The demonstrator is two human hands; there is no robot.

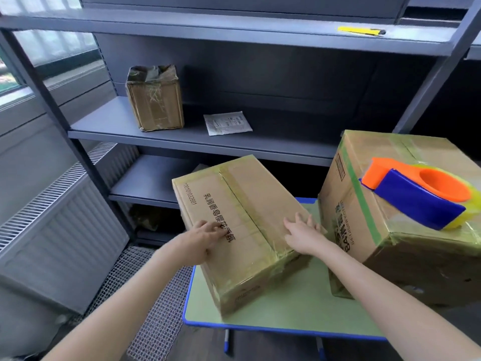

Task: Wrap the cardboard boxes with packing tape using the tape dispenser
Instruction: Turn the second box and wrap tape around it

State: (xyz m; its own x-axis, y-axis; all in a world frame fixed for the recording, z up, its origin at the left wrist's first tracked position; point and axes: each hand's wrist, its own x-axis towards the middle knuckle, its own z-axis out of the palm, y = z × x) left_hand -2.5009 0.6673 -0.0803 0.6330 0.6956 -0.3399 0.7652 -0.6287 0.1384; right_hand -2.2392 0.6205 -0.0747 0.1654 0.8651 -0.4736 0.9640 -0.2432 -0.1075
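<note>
Left hand point(205, 237), right hand point(303, 234) flat on tilted cardboard box point(260, 194), apart. Box hangs past bench point(286, 308) edge; weak hold, could fall.

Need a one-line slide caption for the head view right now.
Left hand and right hand rest on the taped smaller box on the green table; tape dispenser sits atop the larger box.

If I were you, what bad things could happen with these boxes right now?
1. The smaller box hangs well past the left edge of the table. The left hand and right hand are only on its top, so it might tip or slide off.
2. The tape dispenser lies loose on top of the big box, near the edge. A bump could knock it down.
</note>
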